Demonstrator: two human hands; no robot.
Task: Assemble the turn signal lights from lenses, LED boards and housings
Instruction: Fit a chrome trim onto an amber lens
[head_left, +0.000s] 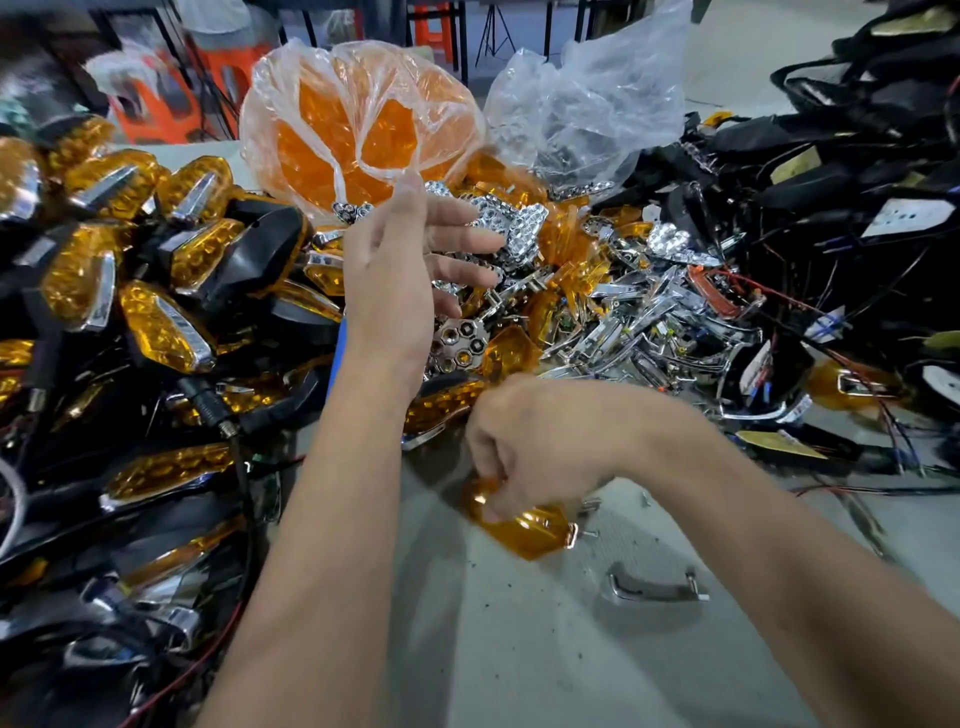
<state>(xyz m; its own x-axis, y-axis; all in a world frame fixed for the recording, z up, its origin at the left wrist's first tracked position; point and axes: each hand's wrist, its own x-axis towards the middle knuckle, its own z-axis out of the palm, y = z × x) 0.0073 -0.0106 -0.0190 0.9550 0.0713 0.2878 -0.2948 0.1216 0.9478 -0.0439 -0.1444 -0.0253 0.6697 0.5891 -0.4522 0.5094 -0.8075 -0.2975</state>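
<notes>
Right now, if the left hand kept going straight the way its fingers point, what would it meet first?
Probably the chrome honeycomb reflector on top of the loose parts pile: the left hand is open with its fingers aimed right at it. Depth is unclear, so it might pass just above.

The left hand (410, 270) reaches far out on a straight bare forearm, fingers spread and nearly straight, pointing right. The right hand (540, 441) sits nearer, wrist bent downward, fingers curled in a pinch, its bare forearm entering from the near right.
</notes>
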